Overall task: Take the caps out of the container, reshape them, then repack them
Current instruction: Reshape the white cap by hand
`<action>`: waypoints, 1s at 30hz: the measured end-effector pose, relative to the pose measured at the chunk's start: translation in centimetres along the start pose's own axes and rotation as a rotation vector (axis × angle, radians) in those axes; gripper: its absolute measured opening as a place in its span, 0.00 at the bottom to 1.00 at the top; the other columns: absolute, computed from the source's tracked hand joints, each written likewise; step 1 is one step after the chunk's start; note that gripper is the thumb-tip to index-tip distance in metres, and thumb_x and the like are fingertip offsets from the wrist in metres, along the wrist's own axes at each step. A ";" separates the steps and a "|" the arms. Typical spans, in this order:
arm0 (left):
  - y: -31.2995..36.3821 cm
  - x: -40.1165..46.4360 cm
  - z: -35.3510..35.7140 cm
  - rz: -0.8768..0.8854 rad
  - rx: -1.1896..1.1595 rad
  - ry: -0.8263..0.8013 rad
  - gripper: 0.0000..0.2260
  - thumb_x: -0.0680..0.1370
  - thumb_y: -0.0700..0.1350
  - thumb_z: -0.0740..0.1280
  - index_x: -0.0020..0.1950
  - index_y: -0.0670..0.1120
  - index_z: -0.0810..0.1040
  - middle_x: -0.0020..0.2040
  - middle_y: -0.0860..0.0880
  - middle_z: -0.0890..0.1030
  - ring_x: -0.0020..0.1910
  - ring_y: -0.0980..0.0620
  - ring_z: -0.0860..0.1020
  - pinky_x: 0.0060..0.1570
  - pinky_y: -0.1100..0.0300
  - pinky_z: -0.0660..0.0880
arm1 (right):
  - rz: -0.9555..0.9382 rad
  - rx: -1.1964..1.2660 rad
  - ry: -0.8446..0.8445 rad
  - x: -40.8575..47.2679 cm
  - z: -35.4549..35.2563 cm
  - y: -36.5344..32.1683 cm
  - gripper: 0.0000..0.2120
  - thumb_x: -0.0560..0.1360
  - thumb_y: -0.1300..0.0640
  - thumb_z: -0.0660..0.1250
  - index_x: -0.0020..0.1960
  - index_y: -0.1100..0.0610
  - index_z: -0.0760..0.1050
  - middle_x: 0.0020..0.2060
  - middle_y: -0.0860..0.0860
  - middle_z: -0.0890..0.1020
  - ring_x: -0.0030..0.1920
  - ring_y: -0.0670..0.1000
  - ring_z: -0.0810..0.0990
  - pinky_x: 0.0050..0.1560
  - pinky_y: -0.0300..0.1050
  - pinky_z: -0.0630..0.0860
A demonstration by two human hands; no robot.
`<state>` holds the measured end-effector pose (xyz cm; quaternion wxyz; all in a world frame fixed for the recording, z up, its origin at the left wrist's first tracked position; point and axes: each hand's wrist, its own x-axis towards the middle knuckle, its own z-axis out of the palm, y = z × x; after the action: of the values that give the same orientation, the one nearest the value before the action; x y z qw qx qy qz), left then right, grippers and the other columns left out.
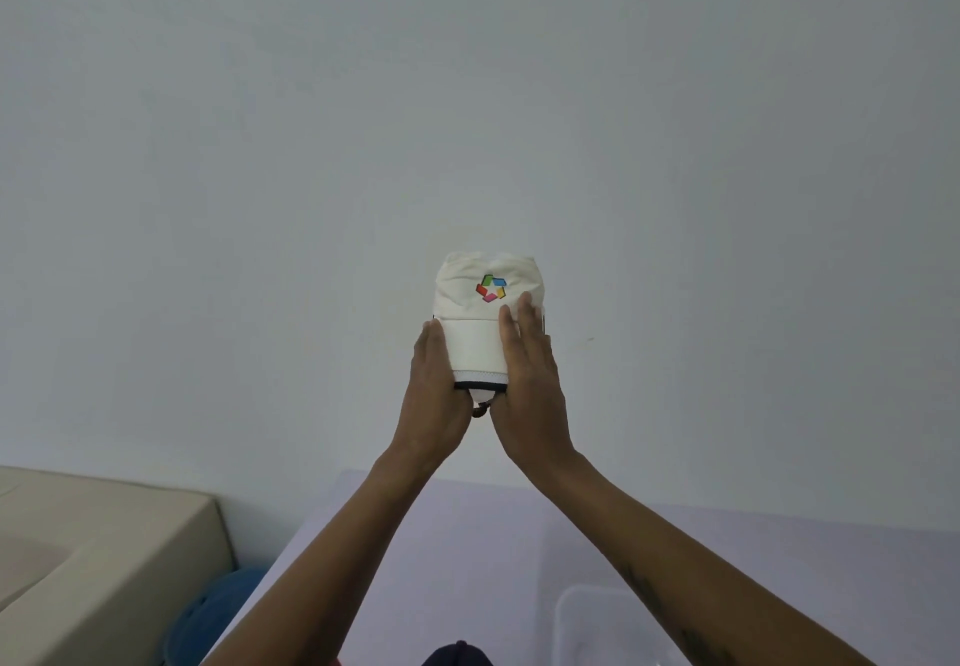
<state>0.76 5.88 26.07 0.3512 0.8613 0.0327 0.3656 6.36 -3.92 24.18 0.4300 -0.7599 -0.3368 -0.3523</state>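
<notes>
Both hands are holding a white cap (pixel 488 312) up in front of a pale wall (pixel 467 94), well above the desk (pixel 701 551). The left hand (pixel 434 385) is pressing flat against the brim's left edge and the right hand (pixel 527 379) against its right, so the grip is clamping the cap between the two palms. A multicoloured logo (pixel 490 287) is facing the camera. A clear container (pixel 597 618) is sitting on the desk at lower right; what may be a dark cap (pixel 458 656) is peeking in at the bottom edge.
</notes>
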 end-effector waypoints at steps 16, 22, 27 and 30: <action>0.7 -0.7 2.1 0.372 0.191 0.105 0.25 0.80 0.37 0.61 0.76 0.42 0.59 0.77 0.50 0.58 0.77 0.53 0.55 0.75 0.61 0.52 | 0.059 0.275 0.071 -0.4 -0.5 -0.7 0.29 0.76 0.72 0.58 0.75 0.59 0.60 0.76 0.50 0.56 0.77 0.52 0.51 0.74 0.36 0.55; -0.3 -0.3 2.0 0.408 0.204 0.123 0.27 0.78 0.37 0.64 0.76 0.42 0.59 0.76 0.48 0.58 0.76 0.53 0.55 0.72 0.49 0.62 | 0.072 0.236 -0.014 -0.3 -0.5 0.1 0.31 0.75 0.71 0.58 0.76 0.60 0.56 0.77 0.53 0.54 0.78 0.53 0.50 0.74 0.60 0.59; -1.1 -0.3 0.9 0.343 0.142 0.110 0.25 0.79 0.45 0.48 0.76 0.41 0.60 0.76 0.47 0.59 0.76 0.52 0.57 0.75 0.65 0.50 | 0.159 0.150 -0.091 0.5 -1.2 0.1 0.35 0.75 0.69 0.58 0.78 0.59 0.48 0.78 0.53 0.45 0.77 0.52 0.43 0.74 0.59 0.56; -1.0 -0.6 1.0 0.327 0.136 0.081 0.25 0.79 0.43 0.50 0.76 0.41 0.60 0.76 0.45 0.59 0.76 0.50 0.57 0.76 0.60 0.51 | 0.206 0.124 -0.092 0.1 -0.9 0.1 0.38 0.72 0.75 0.58 0.78 0.58 0.48 0.78 0.52 0.47 0.77 0.51 0.44 0.75 0.54 0.56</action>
<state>1.17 5.88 24.60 0.2264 0.8615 -0.0691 0.4493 6.28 -4.80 24.57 0.4941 -0.7779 -0.2974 -0.2496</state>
